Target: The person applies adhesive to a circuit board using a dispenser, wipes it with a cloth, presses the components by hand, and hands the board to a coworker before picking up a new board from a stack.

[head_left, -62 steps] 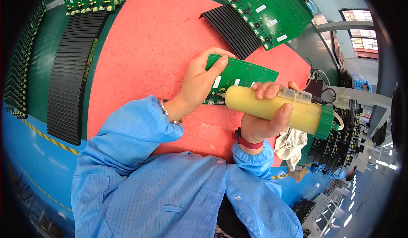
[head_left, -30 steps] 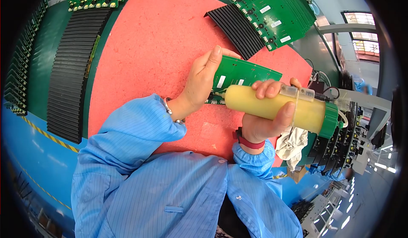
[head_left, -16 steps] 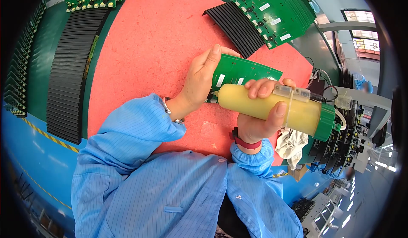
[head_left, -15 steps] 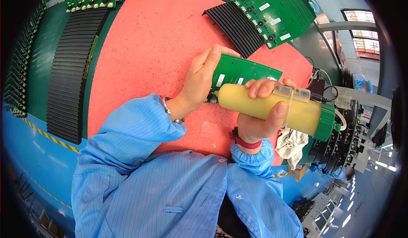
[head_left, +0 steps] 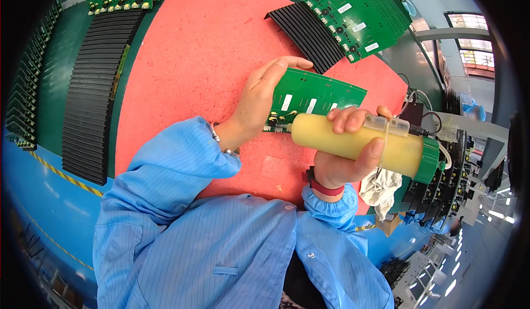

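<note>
My left hand [head_left: 255,100] grips the left end of a green circuit board [head_left: 331,92], thumb on top and fingers along its far edge. The board lies over the red mat [head_left: 187,60] and carries white labels and small components near its lower left. Wrapped in my right hand [head_left: 338,168] is a glue cartridge [head_left: 353,139], filled with yellow material and fitted with a green cap. Its tip points left at the components by my left hand. A clear switch-like piece [head_left: 389,124] is strapped to the cartridge. The cartridge covers part of the board's lower edge.
A black slotted rack [head_left: 306,36] with several upright green boards [head_left: 359,16] stands at the far right. Another black rack [head_left: 94,94] lies on the left, with boards behind it. A white cloth [head_left: 381,190] and cables [head_left: 428,107] sit at the right.
The cartridge in my right hand has moved slightly right and down, uncovering more components. My left hand has shifted a little left, its fingers stretched further along the board's far edge.
</note>
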The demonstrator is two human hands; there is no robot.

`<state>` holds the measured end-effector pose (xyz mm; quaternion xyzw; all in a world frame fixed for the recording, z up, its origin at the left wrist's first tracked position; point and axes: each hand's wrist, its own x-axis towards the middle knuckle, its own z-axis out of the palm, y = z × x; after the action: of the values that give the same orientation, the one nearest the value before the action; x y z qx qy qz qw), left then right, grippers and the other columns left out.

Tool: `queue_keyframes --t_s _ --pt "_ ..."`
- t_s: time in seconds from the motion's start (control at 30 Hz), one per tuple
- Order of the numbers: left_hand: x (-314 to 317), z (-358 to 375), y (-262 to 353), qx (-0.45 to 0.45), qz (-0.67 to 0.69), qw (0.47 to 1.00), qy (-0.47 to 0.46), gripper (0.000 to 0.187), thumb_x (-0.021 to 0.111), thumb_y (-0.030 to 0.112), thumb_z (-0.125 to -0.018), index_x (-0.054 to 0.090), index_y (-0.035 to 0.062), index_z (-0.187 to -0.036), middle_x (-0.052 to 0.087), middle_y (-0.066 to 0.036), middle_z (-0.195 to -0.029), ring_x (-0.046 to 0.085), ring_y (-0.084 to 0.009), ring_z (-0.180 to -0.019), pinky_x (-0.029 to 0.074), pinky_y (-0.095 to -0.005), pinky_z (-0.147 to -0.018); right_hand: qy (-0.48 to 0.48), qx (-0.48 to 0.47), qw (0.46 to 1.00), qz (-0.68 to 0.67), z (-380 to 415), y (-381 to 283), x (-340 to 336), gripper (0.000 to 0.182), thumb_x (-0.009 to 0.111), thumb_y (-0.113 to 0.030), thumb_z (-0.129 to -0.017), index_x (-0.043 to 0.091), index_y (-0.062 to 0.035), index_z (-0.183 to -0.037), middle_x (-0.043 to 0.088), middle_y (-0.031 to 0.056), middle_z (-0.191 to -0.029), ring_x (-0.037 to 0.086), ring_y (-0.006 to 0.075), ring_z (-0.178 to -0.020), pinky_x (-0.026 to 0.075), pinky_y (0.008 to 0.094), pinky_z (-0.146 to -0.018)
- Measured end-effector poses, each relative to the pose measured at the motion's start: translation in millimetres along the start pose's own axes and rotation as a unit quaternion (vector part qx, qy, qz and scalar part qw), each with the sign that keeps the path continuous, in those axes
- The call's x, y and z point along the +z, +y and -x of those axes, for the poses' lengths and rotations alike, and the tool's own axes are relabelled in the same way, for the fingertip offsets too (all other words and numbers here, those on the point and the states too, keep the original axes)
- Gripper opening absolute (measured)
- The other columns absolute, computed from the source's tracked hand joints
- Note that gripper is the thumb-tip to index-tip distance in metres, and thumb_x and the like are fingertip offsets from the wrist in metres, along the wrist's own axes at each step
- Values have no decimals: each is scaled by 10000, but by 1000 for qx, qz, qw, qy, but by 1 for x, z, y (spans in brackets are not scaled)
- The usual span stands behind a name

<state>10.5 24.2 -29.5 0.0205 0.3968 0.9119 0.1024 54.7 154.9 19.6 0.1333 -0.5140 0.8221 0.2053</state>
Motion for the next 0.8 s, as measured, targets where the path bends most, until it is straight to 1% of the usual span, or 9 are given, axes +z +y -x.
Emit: queue_keyframes --t_s 0.03,0.07,0.13,0.27,0.37,0.57,0.8 --pt "0 0 1 -12 26 1000 -1 406 315 242 -1026 609 -21 -1125 660 -91 -1009 634 -131 -903 516 -272 -810 5 5 1000 -13 2 -2 1 575 628 -339 -902 360 -43 -1316 566 101 -844 554 209 -728 483 397 -734" --pt "-1 -1 0 -11 21 1000 -13 419 304 257 -1025 587 -19 -1161 657 -101 -1032 636 -141 -926 518 -282 -829 10 10 1000 -27 3 -2 1 576 627 -345 -902 361 -46 -1317 566 100 -843 553 208 -728 483 397 -733" --pt "-4 -2 -2 -12 10 999 -37 453 283 288 -1021 545 -16 -1232 653 -121 -1076 640 -161 -972 521 -302 -867 -11 8 1000 -23 6 1 3 571 634 -334 -898 365 -49 -1314 569 98 -848 557 210 -734 484 399 -737" --pt "-5 -2 -4 -8 -1 999 -44 462 282 300 -1017 554 -17 -1215 653 -120 -1090 639 -165 -975 518 -308 -873 -41 17 999 -20 9 7 5 563 657 -297 -885 374 -52 -1306 575 95 -856 565 213 -744 487 404 -750" --pt "-6 -2 -3 -10 -5 999 -45 461 286 303 -1016 564 -17 -1197 654 -116 -1090 638 -163 -978 517 -306 -872 -37 27 998 -34 11 8 6 560 674 -270 -872 381 -53 -1297 579 97 -855 571 215 -753 488 408 -762" --pt "-5 -2 -4 -6 -14 999 -39 457 284 304 -1020 576 -12 -1174 657 -111 -1080 638 -160 -969 519 -304 -864 -62 21 998 -22 11 8 5 562 684 -272 -863 389 -56 -1289 581 101 -847 577 217 -759 490 413 -771" --pt "-5 -2 -5 -9 -13 999 -38 455 278 302 -1024 576 -8 -1171 659 -113 -1069 641 -161 -962 523 -301 -857 -82 12 996 21 13 3 1 582 689 -296 -866 379 -57 -1295 584 102 -851 579 219 -768 490 428 -783"
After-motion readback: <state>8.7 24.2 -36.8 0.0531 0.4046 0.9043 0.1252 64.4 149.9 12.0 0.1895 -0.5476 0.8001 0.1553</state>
